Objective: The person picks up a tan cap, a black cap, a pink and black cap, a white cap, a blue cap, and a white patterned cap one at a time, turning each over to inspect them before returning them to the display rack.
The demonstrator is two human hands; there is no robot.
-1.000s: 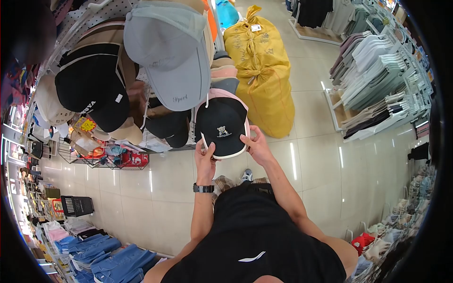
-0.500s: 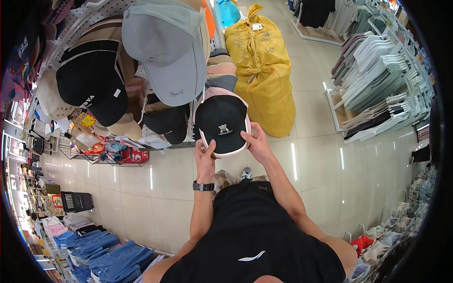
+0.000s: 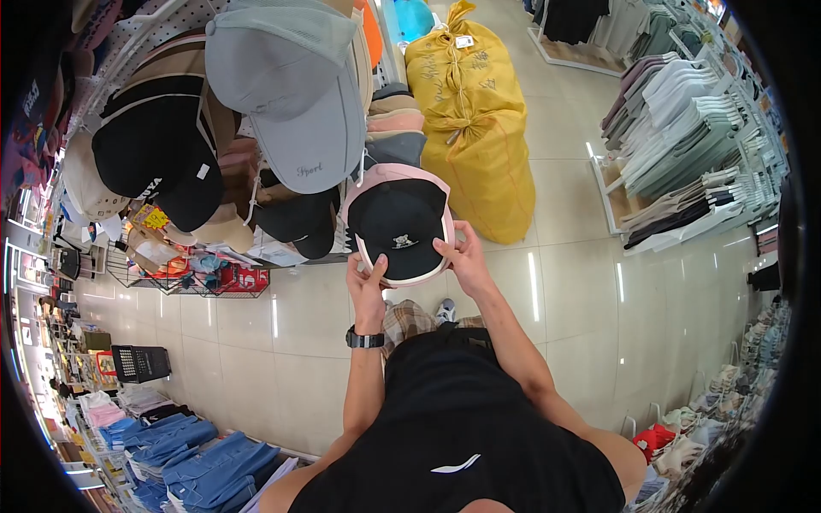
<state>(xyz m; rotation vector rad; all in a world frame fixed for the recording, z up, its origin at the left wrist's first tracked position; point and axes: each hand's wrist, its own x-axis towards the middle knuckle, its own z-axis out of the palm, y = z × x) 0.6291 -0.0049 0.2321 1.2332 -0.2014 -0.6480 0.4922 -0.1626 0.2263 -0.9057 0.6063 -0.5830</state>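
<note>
Between my hands is a black baseball cap with a small bear emblem and a white-edged brim; pink fabric shows around its rim, perhaps a second cap behind it. My left hand, with a dark watch on the wrist, grips the left side of the brim, thumb on top. On the right side, my right hand pinches the brim the same way. The fingertips under the brim are hidden. Just beyond, a grey cap marked "Sport" hangs on the rack, beside a black cap.
Yellow sacks stand on the tiled floor beyond my right hand. Shirts on hangers line the right side. A wire basket is below the cap rack. Farther left are a black shopping basket and folded jeans.
The black cap has tilted slightly, showing more of the pink rim at its top. Both hands keep their hold and have shifted slightly left. The hanging caps appear slightly farther left.
</note>
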